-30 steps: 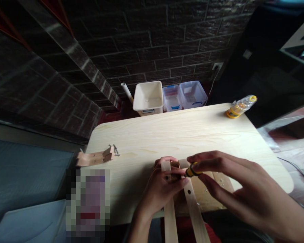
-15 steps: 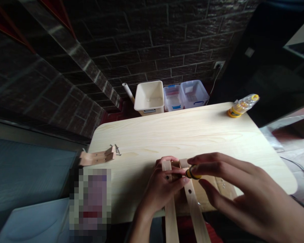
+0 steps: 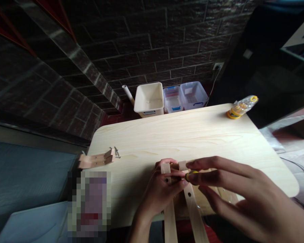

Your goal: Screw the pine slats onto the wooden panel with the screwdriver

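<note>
Two pale wooden strips (image 3: 196,216) with round holes run off the table's front edge, joined near their far ends by a short wooden crosspiece. My left hand (image 3: 158,190) is closed around that joined end, its thumb and fingers wrapped over the wood. A small yellow-and-black screwdriver (image 3: 192,177) points left against the right strip; its handle shows, its shaft is hidden. My right hand (image 3: 235,189) has its fingertips on the handle, with the thumb just below. Under the strips is a brown board (image 3: 205,197), partly covered by my right hand.
On the table (image 3: 147,138), curved wooden pieces (image 3: 96,160) and several screws (image 3: 117,152) lie at the left. A clear bottle with yellow parts (image 3: 240,107) stands at the far right. Behind the table are a cream bin (image 3: 149,98) and two clear plastic boxes (image 3: 194,96).
My right-hand fingers have shifted slightly over the screwdriver handle and cover more of it. The left hand keeps its hold; the view has moved a little.
</note>
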A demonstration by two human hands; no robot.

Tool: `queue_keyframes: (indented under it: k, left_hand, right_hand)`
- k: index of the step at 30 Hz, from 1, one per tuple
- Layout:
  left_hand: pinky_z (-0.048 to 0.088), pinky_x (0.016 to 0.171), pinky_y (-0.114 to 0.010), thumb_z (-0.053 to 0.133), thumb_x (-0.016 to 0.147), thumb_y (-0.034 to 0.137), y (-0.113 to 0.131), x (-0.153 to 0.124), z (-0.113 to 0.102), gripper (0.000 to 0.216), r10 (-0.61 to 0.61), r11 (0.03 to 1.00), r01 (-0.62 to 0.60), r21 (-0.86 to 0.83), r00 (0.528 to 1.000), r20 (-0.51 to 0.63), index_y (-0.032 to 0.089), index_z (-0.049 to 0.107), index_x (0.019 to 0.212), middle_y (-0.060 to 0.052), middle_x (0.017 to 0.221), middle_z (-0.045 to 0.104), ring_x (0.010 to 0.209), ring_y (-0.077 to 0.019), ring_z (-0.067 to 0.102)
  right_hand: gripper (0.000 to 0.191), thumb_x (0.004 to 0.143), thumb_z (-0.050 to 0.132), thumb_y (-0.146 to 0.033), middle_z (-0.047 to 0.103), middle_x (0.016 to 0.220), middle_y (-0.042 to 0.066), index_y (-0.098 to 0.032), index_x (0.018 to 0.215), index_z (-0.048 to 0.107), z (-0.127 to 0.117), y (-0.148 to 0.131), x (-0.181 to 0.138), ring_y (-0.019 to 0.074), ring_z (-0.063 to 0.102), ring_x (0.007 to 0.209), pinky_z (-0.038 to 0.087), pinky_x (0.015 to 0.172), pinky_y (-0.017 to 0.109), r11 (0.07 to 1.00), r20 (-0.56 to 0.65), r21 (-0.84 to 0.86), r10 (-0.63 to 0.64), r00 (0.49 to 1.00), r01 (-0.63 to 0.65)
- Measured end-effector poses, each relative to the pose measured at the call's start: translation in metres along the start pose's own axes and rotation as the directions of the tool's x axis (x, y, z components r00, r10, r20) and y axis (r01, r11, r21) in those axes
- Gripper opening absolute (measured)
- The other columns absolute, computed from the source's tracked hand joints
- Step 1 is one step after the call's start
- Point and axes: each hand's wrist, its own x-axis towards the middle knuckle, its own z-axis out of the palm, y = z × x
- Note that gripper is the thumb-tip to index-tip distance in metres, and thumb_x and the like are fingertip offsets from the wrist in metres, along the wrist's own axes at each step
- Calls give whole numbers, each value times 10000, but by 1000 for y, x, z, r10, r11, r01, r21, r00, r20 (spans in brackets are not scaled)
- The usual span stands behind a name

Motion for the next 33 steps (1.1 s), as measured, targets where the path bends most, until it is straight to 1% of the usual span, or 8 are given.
queue_keyframes:
  k: [4, 9, 14, 16, 19, 24, 28, 33]
  left_hand:
    - [508, 1160, -435, 826, 836, 356, 2, -2, 1, 178, -3, 999, 3, -40, 1000, -16, 258, 856, 982, -79, 1376, 684, 1309, -312, 632]
    - [495, 1176, -451, 828, 850, 363, 0, -1, 2, 189, -5, 999, 5, -39, 1000, -2, 256, 857, 1004, -84, 1374, 690, 1328, -316, 619]
    - [499, 1174, -476, 825, 855, 392, 0, -1, 3, 190, 0, 1000, 0, -9, 1000, -8, 246, 853, 973, -90, 1417, 669, 1339, -325, 606]
    - [499, 1172, -479, 824, 855, 391, 2, -1, 3, 186, -3, 1000, 3, -11, 1000, -7, 245, 845, 969, -89, 1421, 667, 1340, -324, 607]
    - [506, 1161, -461, 813, 866, 390, 3, -1, 2, 187, -3, 1000, 3, -16, 1000, 9, 248, 841, 986, -81, 1418, 670, 1335, -317, 616]
    - [524, 1144, -453, 815, 862, 410, -1, 0, 2, 194, -8, 1000, 7, 11, 1000, 17, 269, 850, 990, -56, 1331, 732, 1339, -320, 613]
    - [525, 1143, -461, 824, 845, 420, -2, 1, 3, 204, -19, 1000, 19, -7, 1000, -4, 258, 852, 966, -61, 1390, 707, 1321, -324, 630]
    - [528, 1141, -444, 818, 842, 364, 3, -1, 5, 169, -38, 998, 37, -46, 999, -17, 228, 835, 942, -84, 1415, 684, 1317, -321, 645]
  right_hand:
    - [300, 1016, 596, -132, 766, 1208, 65, -257, 1273, 689, -2, -1, -1, 178, 757, 1079, 625, 887, 209, 1000, -8, -13, 19, 1000, -19]
    - [239, 1035, 592, -124, 735, 1263, 80, -238, 1213, 704, -2, 3, -3, 179, 732, 1136, 607, 936, 223, 999, 2, 33, 16, 1000, -16]
    - [351, 1018, 619, -115, 732, 1299, 80, -255, 1335, 675, 0, 6, -3, 173, 721, 1169, 596, 969, 218, 1000, -16, 20, -15, 1000, 15]
    - [368, 1013, 626, -117, 734, 1309, 81, -256, 1352, 665, 2, 8, -3, 179, 722, 1172, 597, 979, 229, 1000, -17, 14, -20, 1000, 20]
    - [339, 1012, 617, -113, 736, 1295, 87, -249, 1316, 681, 3, 8, -3, 190, 732, 1146, 609, 949, 241, 1000, -11, 15, -19, 1000, 19]
    - [321, 1003, 631, -126, 744, 1246, 91, -250, 1291, 701, 1, 7, -1, 206, 750, 1090, 630, 894, 256, 998, -15, 55, 13, 1000, -12]
    - [320, 1000, 641, -120, 742, 1234, 77, -249, 1288, 697, 1, 6, 1, 185, 734, 1117, 612, 914, 227, 997, -25, 80, 5, 1000, -3]
    - [352, 999, 635, -114, 750, 1276, 75, -242, 1324, 678, 2, 4, 1, 171, 733, 1133, 599, 953, 222, 998, -27, 55, 7, 1000, -5]
